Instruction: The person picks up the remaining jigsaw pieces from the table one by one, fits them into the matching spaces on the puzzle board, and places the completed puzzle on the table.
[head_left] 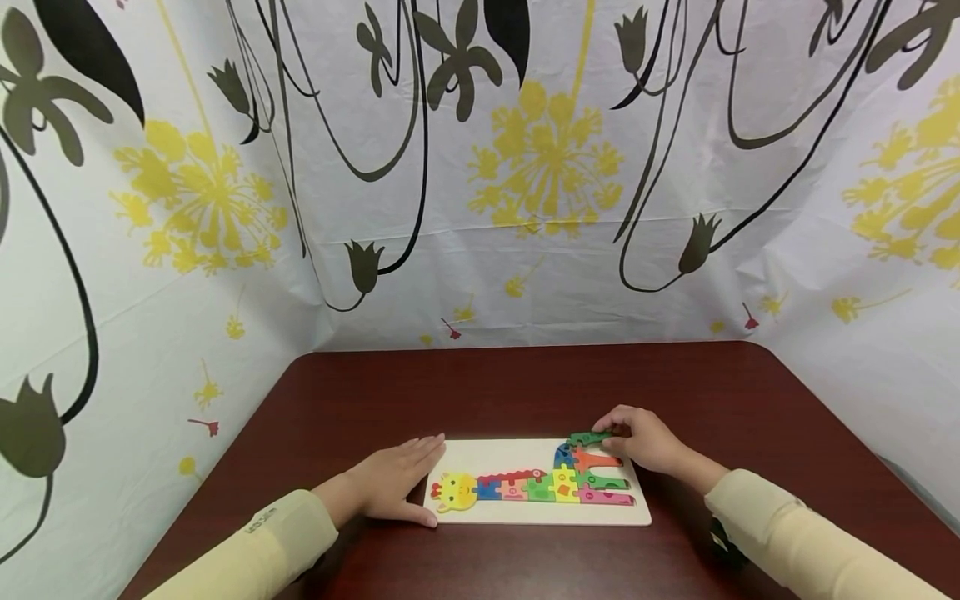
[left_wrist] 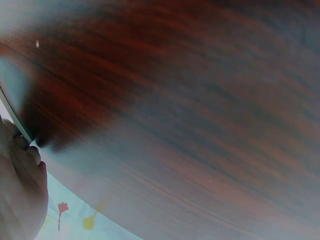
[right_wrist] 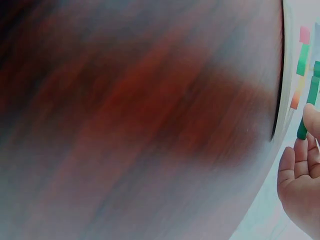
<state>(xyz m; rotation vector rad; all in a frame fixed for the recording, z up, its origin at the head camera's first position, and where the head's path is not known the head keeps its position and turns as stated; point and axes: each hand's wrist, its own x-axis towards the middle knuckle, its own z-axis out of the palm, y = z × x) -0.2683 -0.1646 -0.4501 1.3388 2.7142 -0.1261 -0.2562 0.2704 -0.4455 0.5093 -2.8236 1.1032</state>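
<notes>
A white puzzle board (head_left: 502,457) lies on the table, holding a giraffe made of coloured jigsaw pieces. The yellow giraffe head (head_left: 454,492) is at the left, and pink, green and orange legs point right. My left hand (head_left: 396,482) rests at the board's left edge, its fingers straight and thumb spread. At the upper right corner, my right hand (head_left: 647,439) pinches a dark green puzzle piece (head_left: 585,438) between thumb and fingers. That piece overlaps the blue piece (head_left: 563,456) in the head view. In the right wrist view, the green piece (right_wrist: 312,95) stands out above the board.
The dark brown wooden table (head_left: 480,567) extends around the board. A white cloth (head_left: 480,292) with flower prints hangs behind it and along both sides. A small dark object (head_left: 726,537) is partly hidden beside the right sleeve.
</notes>
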